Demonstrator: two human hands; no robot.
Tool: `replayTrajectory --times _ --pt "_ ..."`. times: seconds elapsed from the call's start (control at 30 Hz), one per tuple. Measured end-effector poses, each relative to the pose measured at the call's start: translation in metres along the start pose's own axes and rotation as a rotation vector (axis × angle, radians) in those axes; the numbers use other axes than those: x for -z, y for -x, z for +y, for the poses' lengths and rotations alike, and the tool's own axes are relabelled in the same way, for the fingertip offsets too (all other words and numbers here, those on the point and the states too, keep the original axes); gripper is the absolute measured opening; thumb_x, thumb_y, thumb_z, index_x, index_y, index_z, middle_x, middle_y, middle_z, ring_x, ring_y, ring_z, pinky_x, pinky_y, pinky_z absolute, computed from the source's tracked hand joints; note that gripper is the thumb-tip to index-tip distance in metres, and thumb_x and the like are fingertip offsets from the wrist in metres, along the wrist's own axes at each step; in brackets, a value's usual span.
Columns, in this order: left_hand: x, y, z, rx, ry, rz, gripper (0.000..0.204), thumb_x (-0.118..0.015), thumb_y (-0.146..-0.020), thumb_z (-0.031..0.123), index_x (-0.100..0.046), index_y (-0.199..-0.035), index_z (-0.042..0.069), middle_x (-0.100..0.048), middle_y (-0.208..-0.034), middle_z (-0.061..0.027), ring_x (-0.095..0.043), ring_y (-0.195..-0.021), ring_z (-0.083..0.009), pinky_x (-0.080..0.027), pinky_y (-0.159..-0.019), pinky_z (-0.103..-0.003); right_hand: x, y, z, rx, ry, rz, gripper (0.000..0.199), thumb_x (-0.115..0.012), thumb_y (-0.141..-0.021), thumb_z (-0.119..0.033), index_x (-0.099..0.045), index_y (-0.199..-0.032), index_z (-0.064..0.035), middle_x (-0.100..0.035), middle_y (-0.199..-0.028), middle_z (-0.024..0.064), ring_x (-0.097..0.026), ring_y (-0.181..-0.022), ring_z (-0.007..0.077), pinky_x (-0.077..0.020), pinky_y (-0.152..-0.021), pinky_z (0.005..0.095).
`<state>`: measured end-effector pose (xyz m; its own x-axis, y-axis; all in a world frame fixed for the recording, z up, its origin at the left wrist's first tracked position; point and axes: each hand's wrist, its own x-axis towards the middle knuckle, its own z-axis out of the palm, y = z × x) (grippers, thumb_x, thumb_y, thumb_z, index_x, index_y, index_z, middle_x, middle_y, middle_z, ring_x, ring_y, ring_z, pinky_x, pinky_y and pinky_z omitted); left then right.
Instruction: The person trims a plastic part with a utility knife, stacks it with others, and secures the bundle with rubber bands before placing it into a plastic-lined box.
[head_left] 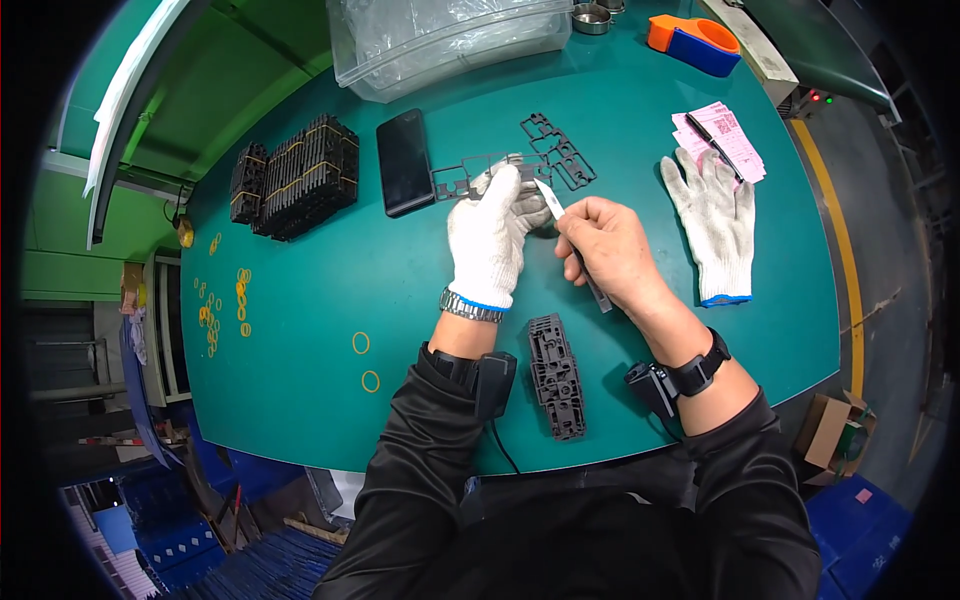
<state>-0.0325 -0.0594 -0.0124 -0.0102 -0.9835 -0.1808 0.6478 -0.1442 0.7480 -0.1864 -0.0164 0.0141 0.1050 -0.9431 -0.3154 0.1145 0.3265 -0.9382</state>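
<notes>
My left hand (pixel 485 235), in a white knit glove, pinches a thin black plastic frame (pixel 450 184) with open cut-outs. My bare right hand (pixel 615 250) is closed round a craft knife (pixel 553 205). Its pale blade points up and left, close beside the gloved fingers and the frame; I cannot tell whether it touches the plastic. Just beyond lies a similar black frame (pixel 572 168), flat on the green table (pixel 420 290). Between my forearms a stack of black plastic parts (pixel 556 380) rests near the front edge.
Banded stacks of black parts (pixel 308 180) and a black phone (pixel 403 165) lie at left, with loose yellow rubber bands (pixel 243 290) nearer. A clear bin (pixel 450 62) stands behind. At right are a spare glove (pixel 718 230), pink slips (pixel 738 135), a pen (pixel 700 128) and an orange-blue tape dispenser (pixel 697 48).
</notes>
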Motion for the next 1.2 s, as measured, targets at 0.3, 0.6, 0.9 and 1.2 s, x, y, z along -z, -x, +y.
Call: replayTrajectory --times 0.3,0.6,0.9,1.2 --pt "0.0021 -0.0001 0.0006 0.022 0.002 0.001 0.029 -0.069 -0.099 0.022 -0.063 -0.117 0.001 -0.068 -0.099 -0.0139 -0.067 -0.078 -0.0226 -0.058 -0.069 -0.039 0.0002 0.0014 -0.0039 0.032 0.098 0.096 0.016 -0.061 -0.098 -0.016 -0.063 -0.094 -0.0002 -0.067 -0.074 0.0055 -0.062 -0.055 0.0098 -0.0479 -0.047 0.0251" --pt "-0.0002 0.0016 0.0006 0.016 -0.032 0.001 0.027 -0.068 -0.099 0.020 -0.063 -0.117 0.001 -0.069 -0.098 -0.0138 -0.067 -0.078 -0.0229 -0.058 -0.069 -0.039 -0.0021 0.0008 -0.0007 0.025 0.100 0.072 0.018 -0.060 -0.099 -0.017 -0.062 -0.095 0.0005 -0.068 -0.075 0.0068 -0.063 -0.055 0.0108 -0.0499 -0.047 0.0253" --pt "0.0017 -0.0002 -0.0013 0.008 0.007 -0.006 0.027 -0.068 -0.099 0.021 -0.063 -0.116 0.001 -0.069 -0.099 -0.0151 -0.067 -0.078 -0.0238 -0.058 -0.069 -0.040 -0.0028 0.0018 -0.0014 0.014 -0.084 0.036 0.014 -0.060 -0.098 -0.014 -0.062 -0.095 -0.0006 -0.068 -0.075 0.0065 -0.062 -0.054 0.0106 -0.0492 -0.047 0.0250" --pt "-0.0004 0.0012 0.0004 0.023 -0.014 0.017 0.027 -0.068 -0.099 0.021 -0.063 -0.117 0.002 -0.069 -0.099 -0.0152 -0.067 -0.077 -0.0236 -0.057 -0.069 -0.039 -0.0006 0.0015 0.0003 0.073 0.077 0.115 0.014 -0.061 -0.096 -0.015 -0.063 -0.093 -0.0014 -0.067 -0.073 0.0054 -0.063 -0.055 0.0103 -0.0481 -0.048 0.0249"
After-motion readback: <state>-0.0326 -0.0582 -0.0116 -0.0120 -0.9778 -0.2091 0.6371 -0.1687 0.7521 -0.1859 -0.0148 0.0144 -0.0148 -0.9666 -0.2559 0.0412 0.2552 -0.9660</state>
